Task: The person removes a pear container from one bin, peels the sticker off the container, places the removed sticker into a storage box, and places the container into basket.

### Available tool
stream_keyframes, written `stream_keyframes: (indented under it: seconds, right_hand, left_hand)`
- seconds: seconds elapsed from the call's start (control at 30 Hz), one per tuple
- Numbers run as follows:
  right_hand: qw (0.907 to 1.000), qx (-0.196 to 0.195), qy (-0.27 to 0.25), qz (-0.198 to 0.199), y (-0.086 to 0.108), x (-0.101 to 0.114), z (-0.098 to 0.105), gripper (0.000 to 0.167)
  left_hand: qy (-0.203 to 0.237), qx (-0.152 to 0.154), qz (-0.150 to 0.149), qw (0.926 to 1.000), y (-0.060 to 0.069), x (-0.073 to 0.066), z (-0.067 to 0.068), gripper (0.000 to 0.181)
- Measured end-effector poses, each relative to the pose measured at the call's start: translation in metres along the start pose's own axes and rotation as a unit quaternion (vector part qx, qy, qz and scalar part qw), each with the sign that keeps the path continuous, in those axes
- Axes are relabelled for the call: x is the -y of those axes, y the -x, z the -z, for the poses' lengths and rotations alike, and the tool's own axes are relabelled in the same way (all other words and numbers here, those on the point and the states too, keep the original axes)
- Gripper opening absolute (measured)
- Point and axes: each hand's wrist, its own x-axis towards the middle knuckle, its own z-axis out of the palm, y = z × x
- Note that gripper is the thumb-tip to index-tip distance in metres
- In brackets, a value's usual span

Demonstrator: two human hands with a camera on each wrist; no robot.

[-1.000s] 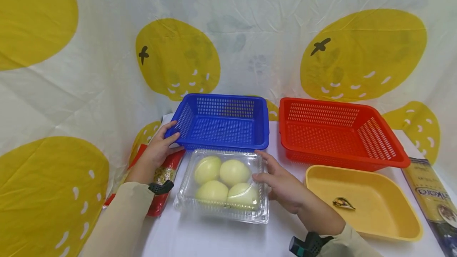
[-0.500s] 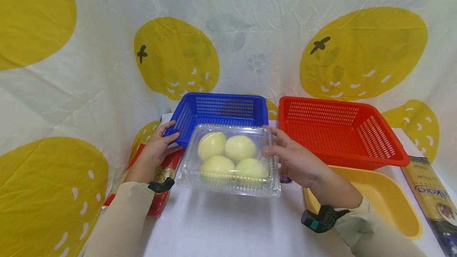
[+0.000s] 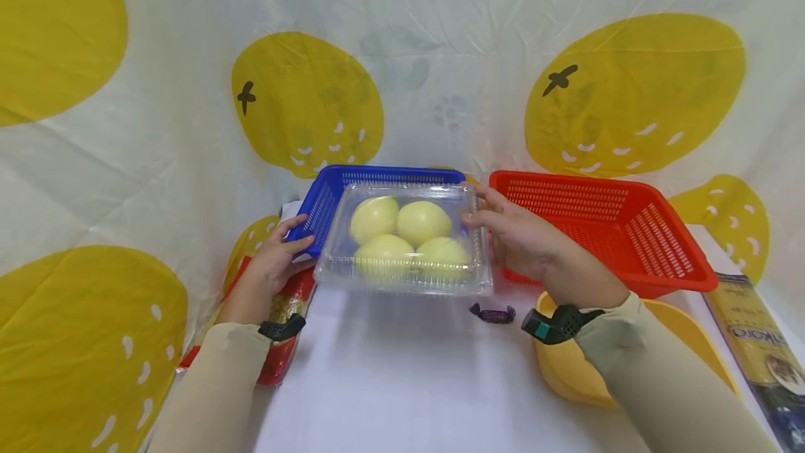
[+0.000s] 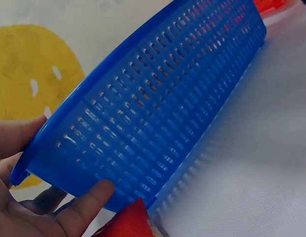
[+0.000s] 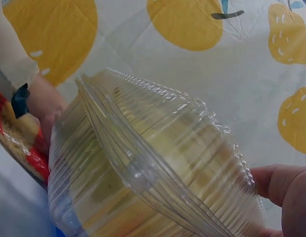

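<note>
My left hand (image 3: 270, 268) grips the left rim of the blue plastic basket (image 3: 316, 214). In the left wrist view, fingers lie on both sides of the perforated wall of the basket (image 4: 143, 106). My right hand (image 3: 528, 240) holds the right side of a clear plastic clamshell box (image 3: 402, 285), thumb on the lid. The box, with several pale yellow-green round fruits (image 3: 424, 224) inside, is raised above the table and overlaps the front of the basket. In the right wrist view, the ribbed side and seam of the box (image 5: 138, 168) fill the middle.
A red basket (image 3: 676, 268) stands back right. Before it sits a yellow tray (image 3: 569, 372), partly behind my right forearm. A purple-wrapped candy (image 3: 493, 314) lies mid-table. A red package (image 3: 283, 348) lies beside my left wrist; a gold and dark package (image 3: 757, 334) lies far right.
My right hand has lifted the clamshell box off the table and moved it forward over the blue basket's front edge. The purple candy has come into view. The left hand stays on the basket.
</note>
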Motion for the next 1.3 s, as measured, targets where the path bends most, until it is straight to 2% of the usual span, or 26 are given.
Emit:
stream_keyframes:
  seconds: [0.2, 0.5, 0.67, 0.87, 1.03, 1.17, 1.3]
  right_hand:
    - [0.9998, -0.01, -0.009, -0.012, -0.025, 0.007, 0.008, 0.07]
    - [0.9995, -0.014, -0.01, -0.027, -0.066, 0.015, 0.013, 0.07]
    - [0.9982, -0.028, -0.032, -0.041, -0.089, 0.016, 0.013, 0.07]
    - [0.996, -0.045, -0.056, -0.052, -0.118, 0.006, 0.015, 0.07]
    - [0.994, -0.065, -0.066, -0.058, -0.134, -0.009, 0.022, 0.072]
    - [0.9931, -0.084, -0.051, -0.065, -0.143, -0.019, 0.023, 0.071]
    - [0.9912, -0.106, -0.022, -0.076, -0.152, -0.024, 0.019, 0.079]
  left_hand:
    - [-0.007, 0.0, -0.005, 1.0, 0.0, -0.004, 0.001, 0.067]
    - [0.004, -0.005, -0.003, 1.0, 0.002, -0.006, 0.002, 0.067]
    - [0.007, -0.006, 0.0, 1.0, 0.004, -0.004, 0.003, 0.067]
    - [0.006, -0.006, -0.006, 0.9999, 0.001, 0.0, 0.003, 0.066]
    - [0.004, -0.002, -0.009, 0.9999, -0.001, 0.002, 0.0, 0.067]
    - [-0.003, -0.005, -0.006, 1.0, -0.001, 0.002, 0.0, 0.067]
    - [-0.006, -0.007, -0.005, 0.9999, 0.0, 0.001, 0.001, 0.068]
